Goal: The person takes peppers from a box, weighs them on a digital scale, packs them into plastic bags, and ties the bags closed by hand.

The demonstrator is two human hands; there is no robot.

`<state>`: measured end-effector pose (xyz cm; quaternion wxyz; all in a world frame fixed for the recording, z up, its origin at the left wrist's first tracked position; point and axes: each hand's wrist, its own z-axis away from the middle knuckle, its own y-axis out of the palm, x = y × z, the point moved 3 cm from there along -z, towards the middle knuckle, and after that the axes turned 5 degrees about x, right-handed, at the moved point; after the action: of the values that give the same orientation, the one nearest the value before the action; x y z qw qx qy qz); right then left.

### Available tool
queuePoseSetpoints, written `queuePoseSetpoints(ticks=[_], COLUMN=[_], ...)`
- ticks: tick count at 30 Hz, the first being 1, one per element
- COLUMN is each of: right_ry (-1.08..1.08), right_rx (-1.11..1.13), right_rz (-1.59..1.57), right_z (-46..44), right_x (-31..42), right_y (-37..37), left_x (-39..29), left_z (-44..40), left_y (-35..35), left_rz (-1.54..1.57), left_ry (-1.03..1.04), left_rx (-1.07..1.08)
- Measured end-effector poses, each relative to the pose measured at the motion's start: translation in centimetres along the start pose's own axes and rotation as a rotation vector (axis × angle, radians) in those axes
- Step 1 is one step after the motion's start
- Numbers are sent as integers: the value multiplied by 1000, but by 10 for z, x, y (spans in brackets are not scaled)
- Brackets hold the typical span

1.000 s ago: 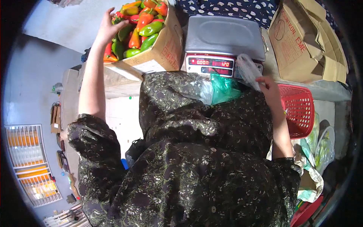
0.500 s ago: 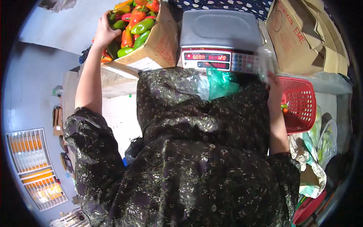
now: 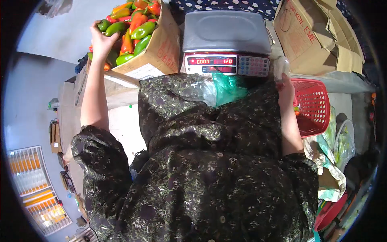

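Observation:
At the upper left, my left hand (image 3: 103, 41) is curled round a green pepper (image 3: 116, 28) at the near left side of an open cardboard box (image 3: 163, 46). Red, orange and green peppers fill the box. My right hand (image 3: 286, 90) is closed on a clear plastic bag (image 3: 281, 66) beside the scale's right corner; its fingertips are partly hidden. Between the hands stands a digital scale (image 3: 225, 34) with a lit red display and a bare weighing plate. Green and clear plastic bags (image 3: 227, 89) lie on my lap.
A red perforated basket (image 3: 312, 107) with a few peppers inside stands just right of my right hand. Behind it is another open cardboard box (image 3: 300, 38). Bagged green produce (image 3: 344, 147) and a crumpled sack (image 3: 332, 179) sit farther right.
My left hand has shifted slightly left and up among the peppers. The plastic bag in my right hand, blurred before, now hangs steadier beside the scale. The whole view has shifted a little.

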<state>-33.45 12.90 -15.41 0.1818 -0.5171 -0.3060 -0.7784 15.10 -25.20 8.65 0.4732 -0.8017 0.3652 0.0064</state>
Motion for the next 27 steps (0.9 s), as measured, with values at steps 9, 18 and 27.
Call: queuePoseSetpoints(ticks=[9,18,27], right_ry=[112,61,-115], right_rx=[136,241,134], right_rz=[288,324,590], right_z=[-41,-126,-87], right_x=[-3,-63,-52], right_y=[23,13,23], left_x=[-11,-180,-86], left_z=[-3,124,174], left_y=[-13,78,240], left_rz=[221,384,411], left_ry=[62,294,-221], left_rx=[76,570,461])
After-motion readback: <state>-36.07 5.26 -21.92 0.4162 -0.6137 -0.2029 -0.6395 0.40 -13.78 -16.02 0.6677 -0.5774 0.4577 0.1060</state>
